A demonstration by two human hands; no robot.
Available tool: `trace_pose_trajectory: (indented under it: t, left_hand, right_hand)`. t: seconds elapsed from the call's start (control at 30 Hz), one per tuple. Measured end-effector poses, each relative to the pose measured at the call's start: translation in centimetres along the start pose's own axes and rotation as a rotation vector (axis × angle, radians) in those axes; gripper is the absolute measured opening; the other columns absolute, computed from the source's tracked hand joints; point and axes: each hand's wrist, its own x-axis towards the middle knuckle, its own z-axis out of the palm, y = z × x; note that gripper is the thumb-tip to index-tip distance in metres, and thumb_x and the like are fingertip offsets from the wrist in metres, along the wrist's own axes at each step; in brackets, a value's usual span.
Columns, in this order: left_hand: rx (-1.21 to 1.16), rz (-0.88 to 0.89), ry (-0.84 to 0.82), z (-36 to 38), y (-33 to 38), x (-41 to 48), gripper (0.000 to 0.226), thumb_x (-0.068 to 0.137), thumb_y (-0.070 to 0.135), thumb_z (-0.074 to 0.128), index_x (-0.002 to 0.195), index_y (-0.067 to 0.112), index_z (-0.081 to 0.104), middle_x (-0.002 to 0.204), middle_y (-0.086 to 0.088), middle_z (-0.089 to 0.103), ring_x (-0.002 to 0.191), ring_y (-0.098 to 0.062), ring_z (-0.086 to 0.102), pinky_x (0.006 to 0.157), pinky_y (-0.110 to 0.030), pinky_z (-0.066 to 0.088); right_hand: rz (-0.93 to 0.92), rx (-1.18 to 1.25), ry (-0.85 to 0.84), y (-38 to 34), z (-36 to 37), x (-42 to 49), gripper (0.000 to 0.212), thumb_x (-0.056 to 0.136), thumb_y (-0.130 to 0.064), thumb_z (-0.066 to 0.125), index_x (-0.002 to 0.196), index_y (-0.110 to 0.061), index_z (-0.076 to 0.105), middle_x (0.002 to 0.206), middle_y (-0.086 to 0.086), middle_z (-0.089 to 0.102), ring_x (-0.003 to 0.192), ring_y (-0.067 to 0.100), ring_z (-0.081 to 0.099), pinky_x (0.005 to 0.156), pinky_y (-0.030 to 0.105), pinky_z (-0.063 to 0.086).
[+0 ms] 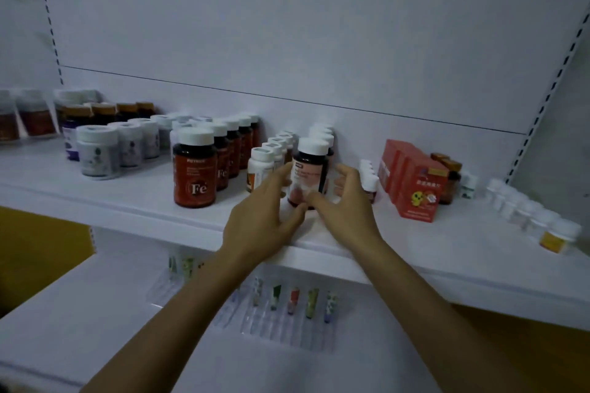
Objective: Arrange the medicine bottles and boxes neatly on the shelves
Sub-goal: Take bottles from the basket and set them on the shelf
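My left hand [265,214] and right hand [346,201] cup a dark bottle [309,169] with a white cap. It stands upright near the front edge of the shelf [127,201], about midway along. My left fingers curl round its left side. My right thumb presses its front, and through the blur my right fingers seem to wrap its right side. Red boxes [415,185] stand toward the shelf's right end.

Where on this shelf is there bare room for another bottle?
Bare shelf lies in front of the white jars, left of the Fe bottle, and between the red boxes and the small white bottles. Crowded: the rows around the dark bottle held by the left hand and right hand.
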Motion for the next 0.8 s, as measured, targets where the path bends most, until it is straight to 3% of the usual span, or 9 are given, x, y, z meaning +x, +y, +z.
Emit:
trace_pose_trajectory:
  t: [0.13,0.27,0.43,0.53,0.6,0.73,0.8]
  left_hand:
    - [-0.029,-0.064,0.025,0.3,-1.1,-0.2,0.068,0.084,0.053,0.057,0.142,0.035,0.027,0.122,0.016,0.057,0.101,-0.002,0.056,0.071,-0.025,0.043]
    - [-0.102,-0.08,0.027,0.1,-1.2,-0.1,0.067,0.084,0.052,0.057,0.142,0.034,0.029,0.123,0.019,0.056,0.099,0.004,0.053,0.076,-0.024,0.045]
    - [-0.074,-0.047,-0.01,0.2,-1.2,-0.1,0.071,0.085,0.05,0.057,0.145,0.035,0.022,0.136,0.019,0.048,0.117,0.0,0.049,0.079,-0.021,0.041]
    - [-0.049,-0.047,-0.033,0.1,-1.0,-0.1,0.081,0.083,0.054,0.059,0.148,0.033,0.015,0.147,0.016,0.037,0.126,-0.002,0.043,0.084,-0.023,0.041]
    - [-0.088,-0.036,-0.037,-0.1,-0.6,-0.1,0.09,0.078,0.061,0.061,0.148,0.036,0.011,0.145,0.016,0.04,0.121,-0.003,0.049,0.08,-0.022,0.042]
    - [-0.166,-0.087,0.017,-0.7,-0.3,-0.2,0.092,0.076,0.064,0.06,0.146,0.034,0.009,0.126,0.011,0.057,0.097,-0.011,0.062,0.064,-0.023,0.041]
    - [-0.22,-0.092,0.044,-0.9,-0.2,-0.4,0.088,0.077,0.063,0.061,0.144,0.034,0.011,0.124,0.013,0.058,0.097,-0.011,0.062,0.067,-0.023,0.043]
  right_hand:
    - [0.147,0.11,0.073,1.0,2.7,3.1,0.077,0.075,-0.031,0.077,0.137,-0.02,0.033,0.13,0.0,0.052,0.116,0.019,0.054,0.097,0.04,0.047]
    - [0.252,0.283,0.114,1.8,2.9,3.8,0.081,0.08,-0.029,0.075,0.144,-0.018,0.027,0.134,0.005,0.052,0.115,0.018,0.055,0.089,0.029,0.044]
    - [0.214,0.271,0.106,2.1,3.2,3.8,0.072,0.08,-0.023,0.076,0.141,-0.018,0.037,0.124,0.002,0.059,0.105,0.016,0.058,0.086,0.029,0.047]
    - [0.168,0.264,0.104,2.3,3.1,3.5,0.047,0.074,-0.025,0.08,0.115,-0.017,0.059,0.105,-0.001,0.068,0.099,0.017,0.066,0.085,0.035,0.055]
    - [0.13,0.293,0.066,1.9,3.0,2.9,0.044,0.071,-0.029,0.081,0.108,-0.018,0.059,0.1,-0.002,0.069,0.095,0.015,0.067,0.082,0.035,0.056]
    - [-0.01,0.36,-0.033,0.7,2.7,1.6,0.036,0.071,-0.039,0.074,0.099,-0.02,0.062,0.093,-0.002,0.069,0.086,0.011,0.066,0.069,0.021,0.053]
    - [-0.057,0.38,-0.024,0.4,2.5,1.2,0.039,0.07,-0.046,0.066,0.1,-0.022,0.064,0.097,-0.003,0.07,0.092,0.013,0.066,0.073,0.022,0.053]
